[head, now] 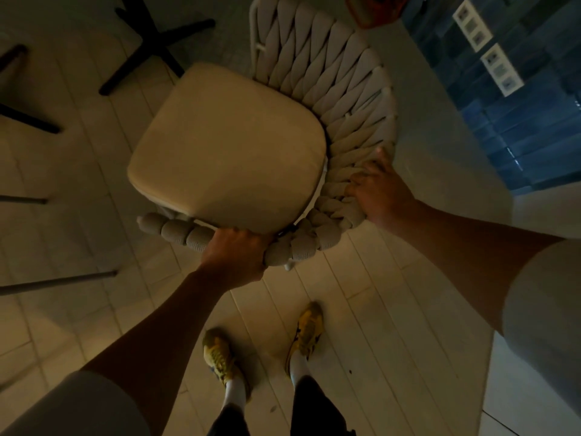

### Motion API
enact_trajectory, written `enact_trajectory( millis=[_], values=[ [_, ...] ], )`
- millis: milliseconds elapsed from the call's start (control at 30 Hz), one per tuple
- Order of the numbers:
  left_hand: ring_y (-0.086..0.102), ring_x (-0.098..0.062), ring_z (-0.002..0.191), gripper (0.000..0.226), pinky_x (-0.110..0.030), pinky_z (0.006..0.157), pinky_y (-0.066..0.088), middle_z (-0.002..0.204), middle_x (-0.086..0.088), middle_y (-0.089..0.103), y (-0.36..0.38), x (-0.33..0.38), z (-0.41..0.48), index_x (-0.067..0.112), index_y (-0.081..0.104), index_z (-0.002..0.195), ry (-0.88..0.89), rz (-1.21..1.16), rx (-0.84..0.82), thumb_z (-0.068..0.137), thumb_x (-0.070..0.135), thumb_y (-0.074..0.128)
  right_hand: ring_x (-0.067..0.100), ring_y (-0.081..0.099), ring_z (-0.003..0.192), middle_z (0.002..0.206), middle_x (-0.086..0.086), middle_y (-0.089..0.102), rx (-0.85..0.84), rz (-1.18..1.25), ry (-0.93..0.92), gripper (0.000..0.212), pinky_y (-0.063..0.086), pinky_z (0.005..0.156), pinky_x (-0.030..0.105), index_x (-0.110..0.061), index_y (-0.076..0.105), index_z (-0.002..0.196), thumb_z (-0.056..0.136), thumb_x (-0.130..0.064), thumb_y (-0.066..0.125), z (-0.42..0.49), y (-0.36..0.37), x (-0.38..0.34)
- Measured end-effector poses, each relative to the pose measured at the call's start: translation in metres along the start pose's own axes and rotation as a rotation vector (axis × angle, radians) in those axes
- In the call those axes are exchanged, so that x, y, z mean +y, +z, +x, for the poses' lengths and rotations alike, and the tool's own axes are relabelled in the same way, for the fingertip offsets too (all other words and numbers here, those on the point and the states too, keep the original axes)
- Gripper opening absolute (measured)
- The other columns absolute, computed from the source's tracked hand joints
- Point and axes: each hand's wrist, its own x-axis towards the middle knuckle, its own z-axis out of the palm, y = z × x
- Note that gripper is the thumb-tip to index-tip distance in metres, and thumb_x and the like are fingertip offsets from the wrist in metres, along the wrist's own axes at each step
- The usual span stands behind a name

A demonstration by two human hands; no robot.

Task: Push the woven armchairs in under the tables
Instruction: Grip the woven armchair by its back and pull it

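The woven armchair (327, 99) stands on the pale tiled floor (361, 294), right in front of the person's two yellow shoes (220, 357). Its cream cushion (229, 149) fills the seat, and the thick braided back curves round the cushion's right side. The left hand (234, 256) is clamped on the armchair's near padded arm, fingers curled over it at the cushion's lower edge. The right hand (379, 190) grips the braided rim of the back, fingers hooked into the weave and thumb lying along the outside. Beyond the armchair's far left corner, a black cross-shaped table foot (151, 42) rests on the floor, apart from the seat. To the armchair's right rises a blue tiled wall (518, 127) with white sockets (473, 25).
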Motion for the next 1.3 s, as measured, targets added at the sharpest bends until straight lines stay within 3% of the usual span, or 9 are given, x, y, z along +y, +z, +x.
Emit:
enact_trajectory(
  millis=[67,167,333,533,733,900,1067,1200,1300],
  values=[
    [0.068,-0.018,0.069,0.032,-0.028,0.054,0.049,0.08,0.01,0.07,0.002,-0.008,-0.013,0.039,0.068,0.109,0.003,-0.026,-0.044,0.077,0.039,0.069,0.037,0.039,0.138,0.136,0.011,0.062,-0.049,-0.006,0.034,0.057,-0.007,0.124,0.059,-0.016,0.067,0.128,0.088,-0.03,0.03,-0.012,-0.007,-0.019],
    [0.07,-0.015,0.076,0.036,-0.028,0.06,0.053,0.086,0.013,0.073,-0.001,-0.019,-0.033,0.045,0.065,0.117,0.006,-0.048,-0.117,0.081,0.041,0.067,0.039,0.035,0.14,0.14,0.011,0.059,-0.056,-0.024,0.049,0.043,-0.005,0.123,0.061,-0.02,0.066,0.132,0.094,-0.027,0.046,-0.026,-0.009,-0.048],
    [0.071,-0.015,0.088,0.038,-0.028,0.071,0.053,0.097,0.013,0.074,-0.001,-0.039,-0.064,0.048,0.061,0.124,0.0,-0.069,-0.201,0.087,0.041,0.064,0.042,0.053,0.126,0.115,0.017,0.072,0.055,0.127,0.04,0.028,0.006,0.123,0.064,-0.011,0.076,0.111,0.086,-0.021,0.068,-0.042,-0.002,-0.091],
    [0.067,-0.006,0.095,0.042,-0.024,0.078,0.05,0.103,0.022,0.071,0.019,-0.075,-0.1,0.053,0.055,0.125,-0.001,-0.057,-0.239,0.085,0.045,0.064,0.033,0.049,0.13,0.116,0.009,0.069,-0.029,0.063,0.096,0.025,0.002,0.125,0.054,-0.012,0.07,0.113,0.093,-0.02,0.058,-0.052,-0.007,-0.148],
    [0.065,-0.008,0.105,0.052,-0.033,0.088,0.055,0.113,0.022,0.069,0.026,-0.111,-0.135,0.054,0.049,0.13,0.011,-0.054,-0.286,0.083,0.043,0.068,0.029,0.053,0.118,0.109,0.002,0.069,-0.091,0.063,0.07,0.025,0.029,0.109,0.046,-0.024,0.072,0.105,0.081,-0.031,0.068,-0.057,-0.009,-0.199],
    [0.061,-0.008,0.116,0.058,-0.036,0.109,0.041,0.123,0.023,0.066,0.027,-0.143,-0.162,0.054,0.051,0.132,0.052,0.02,-0.281,0.078,0.04,0.069,0.027,0.056,0.113,0.104,-0.004,0.07,-0.067,0.132,0.079,0.022,0.026,0.107,0.049,-0.03,0.071,0.104,0.083,-0.034,0.067,-0.058,-0.007,-0.247],
    [0.058,-0.009,0.124,0.059,-0.04,0.118,0.028,0.128,0.025,0.064,0.029,-0.165,-0.185,0.056,0.054,0.132,0.017,0.033,-0.281,0.078,0.039,0.07,0.022,0.064,0.097,0.085,-0.007,0.071,-0.025,0.17,0.111,0.009,0.025,0.111,0.051,-0.03,0.075,0.088,0.081,-0.032,0.071,-0.053,0.001,-0.289],
    [0.052,-0.012,0.129,0.059,-0.041,0.114,0.022,0.134,0.023,0.06,0.022,-0.152,-0.191,0.051,0.051,0.135,-0.007,0.052,-0.332,0.079,0.058,0.07,0.022,0.065,0.097,0.087,-0.005,0.072,0.001,0.157,0.104,0.011,0.026,0.109,0.048,-0.028,0.075,0.086,0.08,-0.036,0.071,-0.052,0.002,-0.295],
    [0.046,-0.016,0.137,0.09,-0.042,0.118,0.022,0.148,0.016,0.051,0.019,-0.117,-0.191,0.044,0.037,0.15,0.001,-0.012,-0.4,0.073,0.081,0.064,0.022,0.063,0.103,0.096,-0.006,0.071,-0.022,0.177,0.042,0.02,0.021,0.105,0.046,-0.029,0.073,0.097,0.081,-0.041,0.068,-0.052,-0.001,-0.289]
  ],
)
